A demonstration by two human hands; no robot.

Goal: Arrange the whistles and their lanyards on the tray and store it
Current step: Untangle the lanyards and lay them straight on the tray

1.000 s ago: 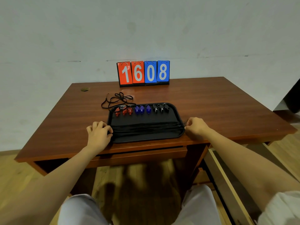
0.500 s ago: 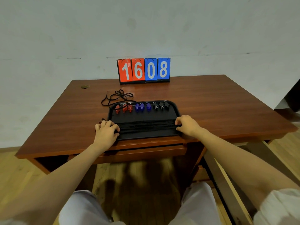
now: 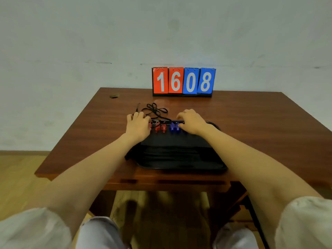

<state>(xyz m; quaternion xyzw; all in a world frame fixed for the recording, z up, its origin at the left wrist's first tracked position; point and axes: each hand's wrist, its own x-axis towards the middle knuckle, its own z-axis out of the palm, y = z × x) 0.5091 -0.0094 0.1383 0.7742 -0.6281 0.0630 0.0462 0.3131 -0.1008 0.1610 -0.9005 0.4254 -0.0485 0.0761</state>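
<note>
The black tray (image 3: 179,162) lies at the table's near edge, with straightened black lanyards across its near half. Red whistles (image 3: 160,127) and blue whistles (image 3: 174,127) line its far rim. My left hand (image 3: 138,124) lies palm down over the tray's far left corner, hiding one red whistle, its fingertips next to a loose tangled black lanyard (image 3: 156,110) on the table behind the tray. My right hand (image 3: 192,121) hovers palm down over the far right of the row, fingers bent, hiding the black whistles. What lies under it cannot be seen.
A flip scoreboard (image 3: 183,81) reading 1608 stands at the back of the brown wooden table (image 3: 251,126), against the wall. A small round cable cap (image 3: 114,96) is set in the back left corner. My knees and the wooden floor show below.
Both hands left the tray's near corners and reached forward to its far rim, over the whistle row. My head moved forward, so the table looks closer.
</note>
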